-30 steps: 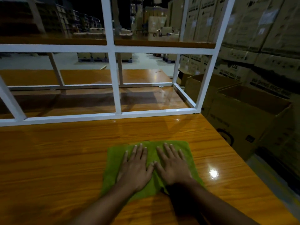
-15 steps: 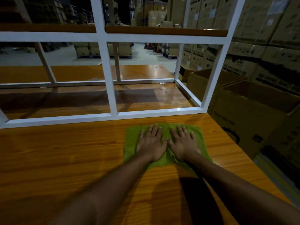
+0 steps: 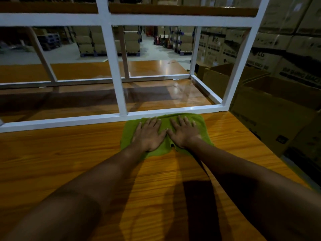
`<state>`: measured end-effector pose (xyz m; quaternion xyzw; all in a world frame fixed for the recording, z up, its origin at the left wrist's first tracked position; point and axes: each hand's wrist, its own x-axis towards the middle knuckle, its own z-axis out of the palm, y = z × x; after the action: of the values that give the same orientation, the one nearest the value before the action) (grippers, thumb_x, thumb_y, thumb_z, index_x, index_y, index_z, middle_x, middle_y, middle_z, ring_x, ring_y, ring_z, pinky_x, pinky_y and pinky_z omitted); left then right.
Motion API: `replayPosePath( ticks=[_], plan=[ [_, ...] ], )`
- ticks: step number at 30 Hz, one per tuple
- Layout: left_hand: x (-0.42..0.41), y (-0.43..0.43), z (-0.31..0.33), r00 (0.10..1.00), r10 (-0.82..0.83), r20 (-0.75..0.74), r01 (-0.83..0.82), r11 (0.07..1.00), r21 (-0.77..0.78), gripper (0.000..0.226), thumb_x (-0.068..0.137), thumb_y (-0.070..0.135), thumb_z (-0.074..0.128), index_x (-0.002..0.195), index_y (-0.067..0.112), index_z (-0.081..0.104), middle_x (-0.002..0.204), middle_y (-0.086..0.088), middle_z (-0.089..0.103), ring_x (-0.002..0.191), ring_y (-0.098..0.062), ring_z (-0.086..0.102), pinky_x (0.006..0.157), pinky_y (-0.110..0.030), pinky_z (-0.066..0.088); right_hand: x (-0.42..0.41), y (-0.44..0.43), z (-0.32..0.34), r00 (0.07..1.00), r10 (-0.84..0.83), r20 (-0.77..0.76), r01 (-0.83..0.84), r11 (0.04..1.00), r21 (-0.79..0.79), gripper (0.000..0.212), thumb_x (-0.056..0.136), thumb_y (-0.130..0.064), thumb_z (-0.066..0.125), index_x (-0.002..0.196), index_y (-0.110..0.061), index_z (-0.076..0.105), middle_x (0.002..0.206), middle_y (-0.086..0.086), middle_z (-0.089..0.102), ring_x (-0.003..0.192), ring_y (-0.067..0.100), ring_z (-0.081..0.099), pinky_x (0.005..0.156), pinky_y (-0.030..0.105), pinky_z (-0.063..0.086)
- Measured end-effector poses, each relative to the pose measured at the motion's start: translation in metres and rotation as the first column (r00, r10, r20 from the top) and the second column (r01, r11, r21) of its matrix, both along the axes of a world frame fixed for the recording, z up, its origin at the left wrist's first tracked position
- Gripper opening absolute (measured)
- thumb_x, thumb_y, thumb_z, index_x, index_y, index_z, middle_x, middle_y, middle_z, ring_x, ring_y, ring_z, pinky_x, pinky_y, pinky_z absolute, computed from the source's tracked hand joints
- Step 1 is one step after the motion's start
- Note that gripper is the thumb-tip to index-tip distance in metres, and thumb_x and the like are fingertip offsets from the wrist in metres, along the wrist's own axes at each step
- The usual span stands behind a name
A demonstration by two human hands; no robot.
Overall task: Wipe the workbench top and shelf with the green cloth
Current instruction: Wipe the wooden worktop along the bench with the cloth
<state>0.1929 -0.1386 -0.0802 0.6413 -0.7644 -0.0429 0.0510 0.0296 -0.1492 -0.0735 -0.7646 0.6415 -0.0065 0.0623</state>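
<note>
1. Glossy orange-brown wooden workbench top [image 3: 60,162]: it fills the lower half of the view. Both forearms extend across it, away from the camera.
2. White square-tube metal shelf frame [image 3: 113,66]: it stands on the bench top. Its lower front rail runs across the bench from left to right.
3. Brown wooden shelf board [image 3: 173,10]: it sits on the frame's upper rail, at the top edge of the view.
4. Open brown cardboard boxes [image 3: 271,115]: they stand just beside the right edge of the bench. Stacked closed cartons [image 3: 295,40] rise behind them.
5. Green terry cloth [image 3: 128,134]: it lies spread flat on the bench top, right of centre. Its far edge reaches the frame's lower front rail.
6. Left hand [image 3: 149,136]: palm down on the left half of the cloth, with fingers straight, slightly spread and pointing towards the frame.
7. Right hand [image 3: 184,134]: palm down on the right half of the cloth, with fingers straight and spread. The two thumbs almost meet at the centre of the cloth.
</note>
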Motion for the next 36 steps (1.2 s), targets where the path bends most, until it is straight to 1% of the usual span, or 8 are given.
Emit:
replayPosePath(
  ticks=[7,13,19,21,23,25,31,36],
  plan=[
    [0.029,0.039,-0.002,0.999,0.042,0.006,-0.042,0.999,-0.032,0.068,0.1,0.057,0.019,0.158,0.022,0.013,0.166,-0.001,0.005,0.152,-0.021,0.004,0.122,-0.049,0.004,0.027,0.037,-0.001,0.998,0.059,-0.021,-0.059,0.998,0.007,0.069,0.104,-0.061,0.016,0.164,-0.03,0.006,0.172,0.005,-0.003,0.159,0.027,-0.005,0.126,0.054,0.0],
    [0.041,0.093,-0.003,0.999,0.043,0.016,-0.043,0.999,-0.004,0.07,0.099,0.06,0.014,0.158,0.023,0.008,0.166,-0.001,0.0,0.152,-0.021,-0.002,0.122,-0.05,0.002,0.038,0.092,-0.003,0.996,0.089,-0.032,-0.09,0.996,-0.024,0.069,0.104,-0.062,0.014,0.164,-0.029,0.005,0.172,0.008,-0.001,0.159,0.028,-0.004,0.126,0.054,0.001],
    [0.042,0.162,0.002,0.999,0.048,0.011,-0.049,0.998,0.033,0.071,0.099,0.06,0.014,0.158,0.023,0.004,0.166,0.0,-0.005,0.152,-0.02,-0.007,0.122,-0.05,0.0,0.038,0.155,-0.006,0.995,0.096,0.039,-0.095,0.995,-0.031,0.069,0.104,-0.062,0.017,0.164,-0.029,0.007,0.172,0.007,-0.002,0.159,0.027,-0.005,0.126,0.052,-0.003],
    [0.038,0.184,0.003,0.999,0.05,-0.011,-0.049,0.998,0.041,0.071,0.099,0.061,0.015,0.158,0.024,0.004,0.166,0.001,-0.006,0.152,-0.019,-0.008,0.122,-0.05,-0.001,0.036,0.179,-0.004,0.994,0.096,0.042,-0.095,0.995,-0.033,0.076,0.099,-0.067,0.01,0.164,-0.029,0.007,0.172,0.007,-0.002,0.159,0.027,-0.005,0.125,0.052,-0.003],
    [0.035,0.205,0.003,0.999,0.046,-0.01,-0.045,0.998,0.038,0.071,0.099,0.061,0.015,0.158,0.024,0.004,0.166,0.001,-0.007,0.152,-0.019,-0.009,0.121,-0.05,-0.002,0.035,0.203,-0.003,0.996,0.086,0.04,-0.084,0.996,-0.028,0.094,0.082,-0.072,-0.007,0.164,-0.029,0.007,0.172,0.007,-0.002,0.159,0.026,-0.005,0.125,0.052,-0.003],
    [0.032,0.226,0.002,0.999,0.042,-0.005,-0.042,0.998,0.039,0.071,0.099,0.06,0.015,0.158,0.023,0.003,0.166,0.001,-0.008,0.152,-0.019,-0.01,0.121,-0.05,-0.003,0.032,0.223,-0.003,0.997,0.073,0.033,-0.073,0.997,-0.012,0.104,0.071,-0.07,-0.016,0.164,-0.029,0.004,0.172,0.007,-0.004,0.159,0.026,-0.007,0.125,0.051,-0.004],
    [0.018,0.277,0.006,0.999,0.007,0.042,-0.01,0.997,0.073,0.07,0.099,0.06,0.008,0.157,0.024,-0.009,0.163,0.001,-0.017,0.15,-0.019,-0.017,0.121,-0.049,-0.006,0.018,0.271,-0.006,0.996,0.082,0.035,-0.081,0.996,-0.027,0.1,0.073,-0.069,-0.016,0.164,-0.031,0.0,0.172,0.004,-0.009,0.158,0.023,-0.012,0.127,0.05,-0.005],
    [0.013,0.278,0.006,0.999,0.008,0.048,-0.011,0.997,0.075,0.068,0.101,0.057,0.009,0.156,0.025,-0.011,0.162,0.004,-0.021,0.149,-0.017,-0.02,0.121,-0.047,-0.007,0.014,0.271,-0.009,0.994,0.096,0.059,-0.094,0.995,-0.038,0.096,0.076,-0.069,-0.012,0.164,-0.034,0.001,0.172,0.003,-0.009,0.158,0.022,-0.013,0.126,0.049,-0.006]
  ],
)
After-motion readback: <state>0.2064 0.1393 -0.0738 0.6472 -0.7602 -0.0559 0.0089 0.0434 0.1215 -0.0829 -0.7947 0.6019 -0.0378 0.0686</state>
